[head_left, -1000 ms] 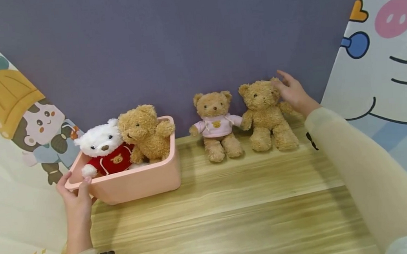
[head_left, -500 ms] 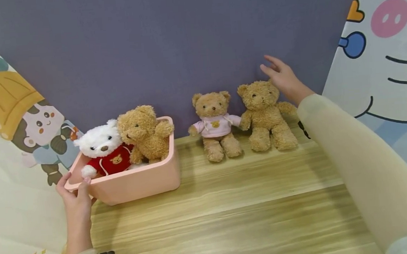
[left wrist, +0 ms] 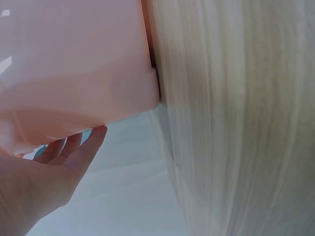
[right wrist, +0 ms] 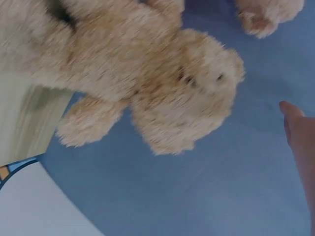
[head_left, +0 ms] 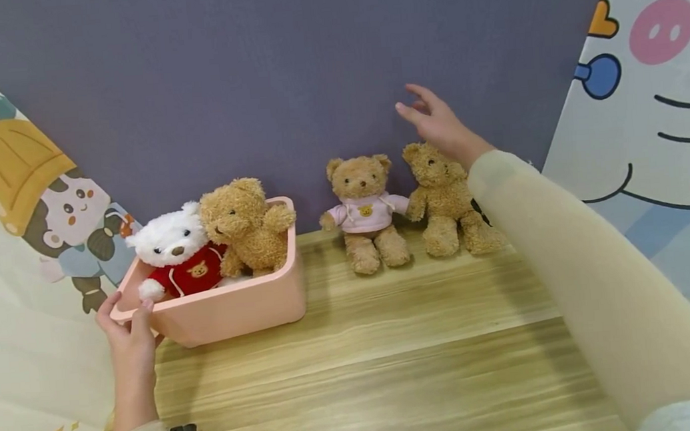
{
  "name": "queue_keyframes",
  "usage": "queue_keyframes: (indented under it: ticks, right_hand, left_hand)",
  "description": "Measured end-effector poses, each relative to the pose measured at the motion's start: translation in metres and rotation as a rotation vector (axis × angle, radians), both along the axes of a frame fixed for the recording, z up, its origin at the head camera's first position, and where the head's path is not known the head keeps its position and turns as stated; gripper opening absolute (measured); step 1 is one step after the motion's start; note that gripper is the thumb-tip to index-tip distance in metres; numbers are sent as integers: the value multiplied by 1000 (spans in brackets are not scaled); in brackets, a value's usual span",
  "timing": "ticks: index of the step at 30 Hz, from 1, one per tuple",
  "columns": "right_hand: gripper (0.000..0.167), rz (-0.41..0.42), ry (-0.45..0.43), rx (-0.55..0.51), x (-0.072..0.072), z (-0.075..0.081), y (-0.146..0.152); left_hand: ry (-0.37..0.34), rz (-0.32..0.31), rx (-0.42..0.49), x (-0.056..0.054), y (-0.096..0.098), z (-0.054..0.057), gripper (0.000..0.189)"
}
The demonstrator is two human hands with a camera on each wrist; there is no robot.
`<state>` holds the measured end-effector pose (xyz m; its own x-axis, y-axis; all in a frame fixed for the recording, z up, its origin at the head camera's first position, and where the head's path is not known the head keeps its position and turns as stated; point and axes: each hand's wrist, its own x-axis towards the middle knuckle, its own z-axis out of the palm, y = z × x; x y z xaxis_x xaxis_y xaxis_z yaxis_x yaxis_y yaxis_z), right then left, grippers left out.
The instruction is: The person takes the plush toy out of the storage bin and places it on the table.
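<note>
At the left, a pink bin (head_left: pixel 237 311) stands on the wooden table. My left hand (head_left: pixel 130 341) grips its left corner, thumb on the rim and fingers around the outside. Inside sit a white teddy bear (head_left: pixel 169 240) in a red hoodie and a brown teddy bear (head_left: pixel 243 226). My right hand (head_left: pixel 437 123) is in the air, holding nothing, fingers loosely extended. It is above a bare brown teddy bear (head_left: pixel 440 199), partly covered by my forearm. Beside that bear sits a teddy bear in a pink hoodie (head_left: pixel 366 214).
A grey-purple wall panel (head_left: pixel 311 77) rises right behind the bears. Printed cloths with cartoon figures hang on both sides, one with a capped child (head_left: pixel 74 208), the other with a pink snout (head_left: pixel 662 29). The wooden table (head_left: pixel 362 374) extends toward me.
My right hand has lifted off the bare brown bear's head and moved up and left. My left hand, the bin and the bears stay in place.
</note>
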<state>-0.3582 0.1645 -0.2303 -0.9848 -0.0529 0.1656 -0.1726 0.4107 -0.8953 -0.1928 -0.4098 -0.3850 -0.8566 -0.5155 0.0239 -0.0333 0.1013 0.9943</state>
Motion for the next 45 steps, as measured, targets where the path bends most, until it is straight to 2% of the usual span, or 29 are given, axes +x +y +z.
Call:
queue_keyframes:
  ticks: [9,18,24,30,38,45]
  right_hand:
    - [77,75,-8,-25,-5,7,-51]
    - [78,176,-22,-4,-1,9,-109]
    - [77,244,-35,-1,1,8,-145]
    - [79,316,-23,55,4,8,-182]
    - [80,400,-52,41,5,8,-225]
    - [82,427,-69,44,5,-4,-265]
  left_hand:
    - [27,7,12,-2,1,-1,59]
    - [83,26,43,-2,-5,-2,57]
    - [68,28,29,-2,-6,-2,57]
    - [47,35,18,0,-7,-1,57]
    - [56,33,34,-2,-10,4,57]
    - [49,34,32,-3,-8,4,58]
